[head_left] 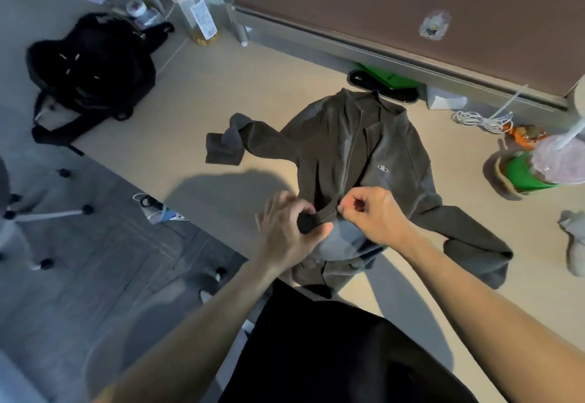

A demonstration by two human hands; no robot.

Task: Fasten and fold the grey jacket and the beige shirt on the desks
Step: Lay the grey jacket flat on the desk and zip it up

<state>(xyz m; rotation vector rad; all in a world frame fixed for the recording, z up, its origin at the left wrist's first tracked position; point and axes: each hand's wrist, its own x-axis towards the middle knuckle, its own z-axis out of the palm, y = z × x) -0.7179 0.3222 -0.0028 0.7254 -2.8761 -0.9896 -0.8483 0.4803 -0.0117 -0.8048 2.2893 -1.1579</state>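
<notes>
desk (196, 111): beige top, runs from the near edge to a brown partition at the back.
grey jacket (348, 149): flat on the desk, front up, collar toward the partition, hem at the near edge by the person's body. Sleeves thrown out to either side. Pale lining shows below the hands, so the lower front is open.
black backpack (91, 64): on the desk, far left, well apart from the jacket.
beige shirt: not identified in view.
left hand (285, 231): fingers curled round a dark rolled bit of the front edge near the hem.
right hand (376, 216): thumb and forefinger pinch the opposite front edge just beside the left hand, other fingers tucked in. Whether a zip pull is in the pinch, cannot tell.
zip (349, 162): runs up the middle to the collar.
step (judged): fastening, starting the zip at the hem. No folding yet.
next (judged): bring the two bottom ends together, seat one in the other, hold the hem taut, draw the pull toward the collar.
</notes>
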